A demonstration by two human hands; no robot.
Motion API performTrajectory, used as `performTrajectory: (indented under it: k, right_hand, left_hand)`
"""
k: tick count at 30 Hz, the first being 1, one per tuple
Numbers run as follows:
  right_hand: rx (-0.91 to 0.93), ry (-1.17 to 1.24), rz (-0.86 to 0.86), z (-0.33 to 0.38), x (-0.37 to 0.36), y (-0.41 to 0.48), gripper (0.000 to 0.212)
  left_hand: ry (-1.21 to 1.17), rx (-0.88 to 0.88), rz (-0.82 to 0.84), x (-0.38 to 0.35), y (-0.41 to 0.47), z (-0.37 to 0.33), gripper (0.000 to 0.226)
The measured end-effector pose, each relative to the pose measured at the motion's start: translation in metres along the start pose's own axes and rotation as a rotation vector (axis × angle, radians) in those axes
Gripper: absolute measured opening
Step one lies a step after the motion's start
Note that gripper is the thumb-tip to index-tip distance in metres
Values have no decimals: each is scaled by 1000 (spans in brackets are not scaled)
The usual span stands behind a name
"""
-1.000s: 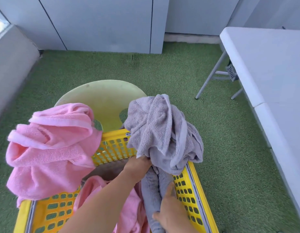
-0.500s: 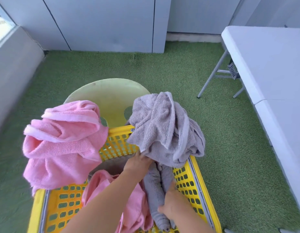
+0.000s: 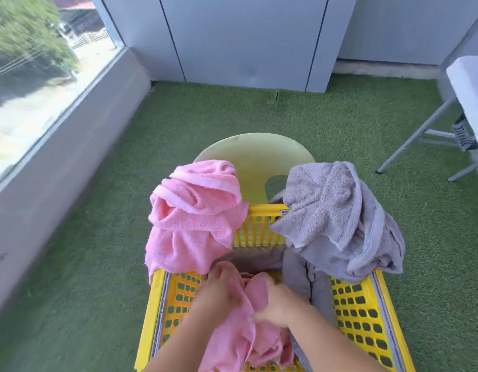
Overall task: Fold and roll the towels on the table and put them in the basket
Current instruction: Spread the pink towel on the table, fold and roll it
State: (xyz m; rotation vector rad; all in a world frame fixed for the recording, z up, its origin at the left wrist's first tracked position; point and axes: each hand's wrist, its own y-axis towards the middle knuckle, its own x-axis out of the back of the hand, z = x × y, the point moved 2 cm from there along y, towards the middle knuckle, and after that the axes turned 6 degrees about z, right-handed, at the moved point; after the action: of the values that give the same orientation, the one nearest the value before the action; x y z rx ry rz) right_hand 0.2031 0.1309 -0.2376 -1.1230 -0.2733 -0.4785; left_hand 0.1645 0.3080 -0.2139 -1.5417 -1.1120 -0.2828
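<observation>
A yellow slotted basket (image 3: 361, 310) stands right below me. One pink towel (image 3: 195, 218) hangs crumpled over its far left corner. A grey towel (image 3: 337, 218) hangs over its far right corner and runs down inside along the right wall. A second pink towel (image 3: 248, 336) lies loose inside the basket. My left hand (image 3: 219, 294) grips this inner pink towel at its far end, fingers curled down into the cloth. My right hand (image 3: 275, 307) pinches a fold of the same towel just to the right. Both hands are motion-blurred.
The basket sits on a pale green plastic seat (image 3: 255, 162) on artificial grass (image 3: 98, 264). A white folding table (image 3: 471, 95) with grey legs stands at the far right. A low grey wall under a window (image 3: 58, 146) runs along the left.
My hands left the grey towel and moved left onto the pink towel inside the basket. The view swung left, bringing the window in and pushing the table toward the right edge.
</observation>
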Motion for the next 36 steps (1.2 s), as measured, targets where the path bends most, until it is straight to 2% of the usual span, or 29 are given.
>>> performTrajectory:
  k: [5,8,10,13,18,21,23,26,29,31,33,36]
  right_hand:
    - [-33,168,64,-2,-30,16,165]
    - [-34,280,42,3,-42,13,172]
    - [-36,348,13,7,-49,14,160]
    - [-70,428,3,5,-60,20,144]
    - [32,564,17,8,-41,3,96]
    - [67,708,38,16,-15,-30,71]
    - [100,738,35,24,0,-54,63]
    - [149,760,-16,33,22,-88,63]
    - [222,777,-38,40,43,-131,65]
    - [287,784,-71,40,56,-159,66]
    - [366,786,-107,34,70,-187,66]
    - [489,740,-121,14,94,-232,63]
  left_hand:
    - [-446,258,-14,-24,-14,36,81]
    - [-625,368,9,-38,-9,38,97]
    - [-749,397,-15,-46,-8,38,104]
    - [-938,468,20,-52,-7,36,100]
    - [-944,486,152,-27,-25,29,72]
    - [-948,431,175,-6,-46,18,52]
    - [-911,378,147,8,-64,8,58]
    - [-884,251,63,30,-89,-6,73]
    - [-1072,47,96,47,-121,-26,72]
    - [-1187,-95,138,55,-146,-45,61]
    - [-1249,-192,124,59,-173,-67,57]
    - [-1273,-327,92,60,-208,-109,63]
